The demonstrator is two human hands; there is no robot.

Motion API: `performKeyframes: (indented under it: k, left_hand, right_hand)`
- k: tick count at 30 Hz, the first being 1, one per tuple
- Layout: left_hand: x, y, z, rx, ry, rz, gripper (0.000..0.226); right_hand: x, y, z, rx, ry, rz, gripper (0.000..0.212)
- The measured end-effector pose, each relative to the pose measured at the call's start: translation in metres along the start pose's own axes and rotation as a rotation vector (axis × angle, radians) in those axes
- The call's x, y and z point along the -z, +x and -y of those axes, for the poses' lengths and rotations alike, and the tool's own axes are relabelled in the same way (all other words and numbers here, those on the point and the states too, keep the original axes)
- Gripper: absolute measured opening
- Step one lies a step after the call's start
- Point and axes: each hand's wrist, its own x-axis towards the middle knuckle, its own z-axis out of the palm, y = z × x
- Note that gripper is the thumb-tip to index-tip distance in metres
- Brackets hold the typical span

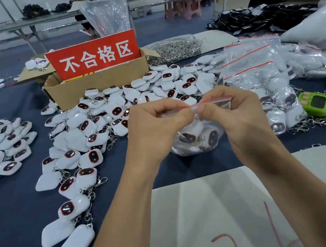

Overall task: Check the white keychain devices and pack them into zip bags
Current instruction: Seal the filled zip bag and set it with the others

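The zip bag (215,104) is held in front of the person, above the dark blue table cloth (10,215). Its red-striped top edge is stretched between the two hands. The left hand (158,124) pinches the left part of this edge between thumb and forefinger, with the other fingers curled in behind. The right hand (234,113) pinches the right part in the same way, and a short piece of the red strip sticks out past its fingers. The two thumb tips are almost touching at the middle of the edge. The body of the bag hangs under the hands, and inside it several white keychain devices (211,136) lie together with their dark faces and metal clasps visible. Whether the bottom of the bag touches the cloth, I cannot tell. Both forearms come up from the lower edge of the view, over a white sheet (195,215) with red marks, and the wrists bend a little inward. Behind the hands there is a wide pile of loose devices (112,114), and further back a cardboard box (96,84) with a red sign (93,55). A stack of empty bags (249,60) lies to the right, and a green device (316,104) lies near it.
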Motion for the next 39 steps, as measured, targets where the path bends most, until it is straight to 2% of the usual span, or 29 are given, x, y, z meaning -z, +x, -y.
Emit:
performKeyframes:
  k: [10,13,17,24,28,33,39]
  left_hand:
    - [-0.005,0.000,0.005,0.073,-0.074,-0.025,0.010]
    - [-0.001,-0.001,0.004,0.112,-0.161,-0.037,0.016]
    - [-0.006,0.002,0.006,0.160,-0.238,-0.117,0.021]
    - [-0.003,0.003,0.018,0.165,-0.314,-0.083,0.015]
    - [-0.002,0.006,0.026,0.221,-0.378,-0.146,0.025]
    - [-0.009,0.011,0.027,0.200,-0.373,-0.165,0.014]
    - [0.000,0.009,0.027,0.249,-0.346,-0.049,0.041]
  right_hand:
    - [0.003,0.000,-0.005,-0.026,0.051,0.005,0.009]
    - [0.004,-0.001,-0.007,-0.084,0.120,-0.009,0.002]
    - [0.008,0.000,-0.008,-0.135,0.165,0.012,0.012]
    - [0.012,0.000,-0.008,-0.175,0.168,-0.102,0.011]
    - [0.012,0.000,-0.009,-0.166,0.146,-0.093,0.015]
    - [0.017,0.002,-0.010,-0.149,0.114,-0.142,0.029]
    - [0.015,0.005,-0.009,-0.154,0.158,-0.217,0.025]
